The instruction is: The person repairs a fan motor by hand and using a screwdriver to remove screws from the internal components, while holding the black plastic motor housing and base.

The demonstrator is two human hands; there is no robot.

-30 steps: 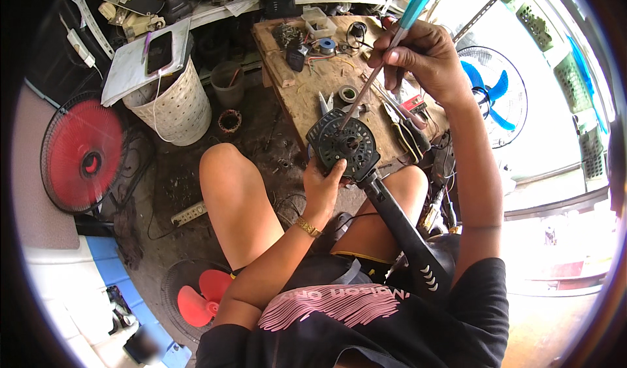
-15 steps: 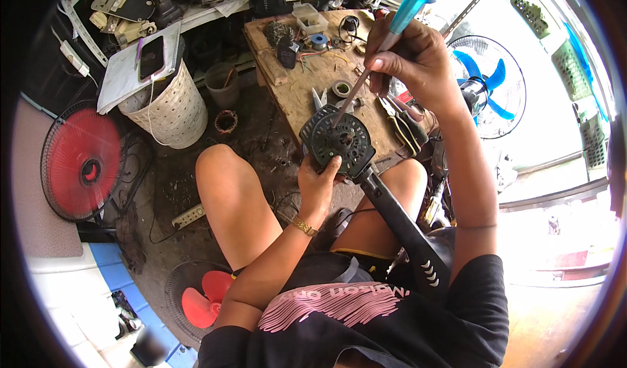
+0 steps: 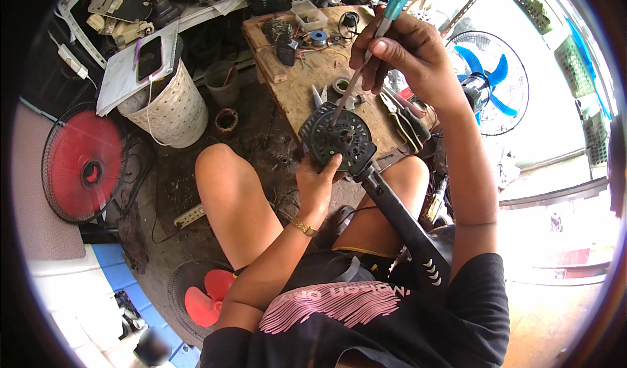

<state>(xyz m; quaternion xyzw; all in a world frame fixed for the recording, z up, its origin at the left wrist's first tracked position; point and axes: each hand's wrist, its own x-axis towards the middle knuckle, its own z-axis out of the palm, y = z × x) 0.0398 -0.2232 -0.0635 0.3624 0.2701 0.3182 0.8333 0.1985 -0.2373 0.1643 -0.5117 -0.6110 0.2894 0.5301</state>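
My left hand [image 3: 316, 184] grips the lower edge of a black fan motor housing [image 3: 340, 139], its thumb lying on the slotted front face. From the housing a black fan neck [image 3: 401, 221] slants down to my lap at the right. My right hand [image 3: 408, 57] is closed around a screwdriver [image 3: 353, 83] with a clear blue handle, held steeply tilted above the housing. The long shaft's tip meets the slotted face left of the central hub; whether it sits in a screw I cannot tell.
Pliers [image 3: 401, 123], a solder spool [image 3: 318, 38], a tape roll [image 3: 340, 85] and a clear tub [image 3: 309, 16] lie on the wooden bench [image 3: 297, 97]. A blue-bladed fan [image 3: 486, 80] stands right, a red fan [image 3: 85, 165] left. A phone [image 3: 150, 59] rests on papers over a white basket [image 3: 171, 110].
My right hand has shifted slightly left and its fingers have changed position around the screwdriver. The housing and my left hand stay nearly in place.
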